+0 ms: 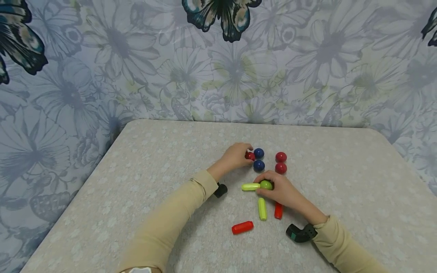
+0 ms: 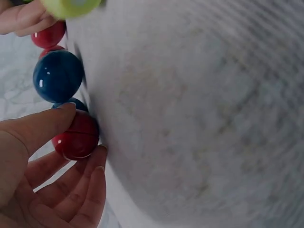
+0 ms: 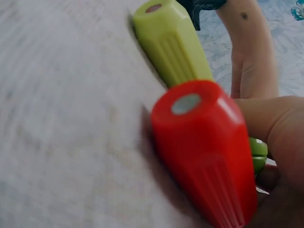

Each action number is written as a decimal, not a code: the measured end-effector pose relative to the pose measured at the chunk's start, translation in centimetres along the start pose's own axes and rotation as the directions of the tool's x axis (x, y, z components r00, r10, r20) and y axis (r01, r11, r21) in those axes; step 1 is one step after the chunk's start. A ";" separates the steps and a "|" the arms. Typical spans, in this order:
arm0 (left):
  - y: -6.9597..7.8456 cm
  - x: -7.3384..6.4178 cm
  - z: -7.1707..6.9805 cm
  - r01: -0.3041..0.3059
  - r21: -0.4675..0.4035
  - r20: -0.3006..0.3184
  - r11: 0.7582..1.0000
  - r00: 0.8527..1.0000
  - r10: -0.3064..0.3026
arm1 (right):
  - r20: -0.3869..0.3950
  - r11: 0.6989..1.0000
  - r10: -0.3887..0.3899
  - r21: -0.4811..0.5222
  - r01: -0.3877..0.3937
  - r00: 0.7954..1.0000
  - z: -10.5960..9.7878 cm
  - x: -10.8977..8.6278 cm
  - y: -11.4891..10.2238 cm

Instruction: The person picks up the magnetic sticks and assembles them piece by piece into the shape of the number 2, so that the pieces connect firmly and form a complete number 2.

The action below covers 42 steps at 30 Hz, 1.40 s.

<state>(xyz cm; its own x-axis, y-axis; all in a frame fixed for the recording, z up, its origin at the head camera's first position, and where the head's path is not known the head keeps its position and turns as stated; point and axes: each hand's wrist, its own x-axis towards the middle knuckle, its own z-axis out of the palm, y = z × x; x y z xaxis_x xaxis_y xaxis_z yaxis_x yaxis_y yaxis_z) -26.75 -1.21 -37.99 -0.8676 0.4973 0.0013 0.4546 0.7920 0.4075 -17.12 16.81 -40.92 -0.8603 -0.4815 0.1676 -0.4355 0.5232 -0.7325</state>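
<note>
My left hand (image 1: pixel 235 156) pinches a red ball (image 1: pixel 250 156) between thumb and fingers, right beside two blue balls (image 1: pixel 259 159); the left wrist view shows the thumb over this red ball (image 2: pixel 78 137). My right hand (image 1: pixel 282 190) holds a green ball (image 1: pixel 266 184) between thumb and fingers. A yellow-green rod (image 1: pixel 250 187) lies end-on against the green ball, pointing left. Below that hand are a second yellow-green rod (image 1: pixel 262 209) and a red rod (image 1: pixel 278 211). In the right wrist view the red rod (image 3: pixel 204 152) fills the foreground, a silvery disc in its end.
Two red balls (image 1: pixel 281 162) stand one behind the other to the right of the blue pair. Nearer the front lies another red rod (image 1: pixel 242 227). A pale patterned cloth covers the table (image 1: pixel 164 151), whose back edge meets a flowered wall covering (image 1: pixel 136 76).
</note>
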 end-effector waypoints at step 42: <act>-3.7 -9.9 -0.2 -0.038 -0.639 0.004 0.768 0.999 0.053 | -0.061 0.987 0.108 0.126 -0.100 0.992 -0.6 -0.3 -3.8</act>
<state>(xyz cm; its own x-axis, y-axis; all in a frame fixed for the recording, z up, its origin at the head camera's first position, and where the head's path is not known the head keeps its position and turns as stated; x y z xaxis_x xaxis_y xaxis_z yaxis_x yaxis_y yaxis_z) -19.85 -9.15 -39.28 -0.8416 0.5397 0.0196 0.2536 0.3629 0.8967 -15.38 15.41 -37.77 -0.9168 -0.3786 0.1270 -0.3105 0.4761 -0.8228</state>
